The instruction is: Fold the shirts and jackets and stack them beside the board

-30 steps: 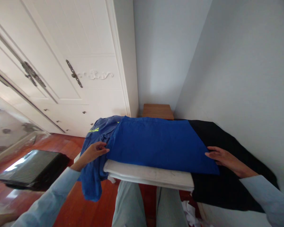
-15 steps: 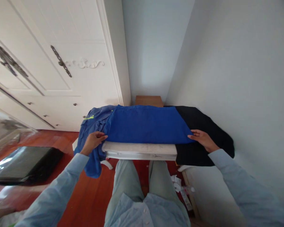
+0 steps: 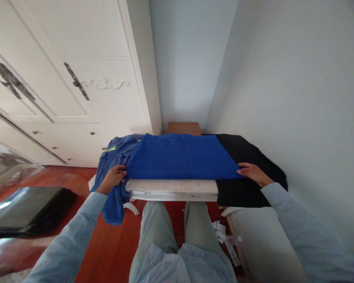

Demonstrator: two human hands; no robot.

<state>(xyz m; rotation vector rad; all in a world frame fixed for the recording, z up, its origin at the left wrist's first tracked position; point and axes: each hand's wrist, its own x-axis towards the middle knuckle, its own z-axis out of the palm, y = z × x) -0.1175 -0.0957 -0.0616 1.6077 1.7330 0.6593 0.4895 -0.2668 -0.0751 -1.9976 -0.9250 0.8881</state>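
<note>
In the head view, the left hand (image 3: 112, 179) is nearly closed, its thumb and fingers pinching the near left corner of the smooth blue cloth (image 3: 179, 157). The right hand (image 3: 255, 173) pinches the near right corner. The cloth lies spread across the white counter (image 3: 171, 192), beside a crumpled blue garment (image 3: 112, 208) and partly over black fabric (image 3: 238, 195).

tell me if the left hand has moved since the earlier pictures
Yes, the left hand has moved slightly left. Its fingertips were right of the visible left end of the white bench and are now about level with it.
</note>
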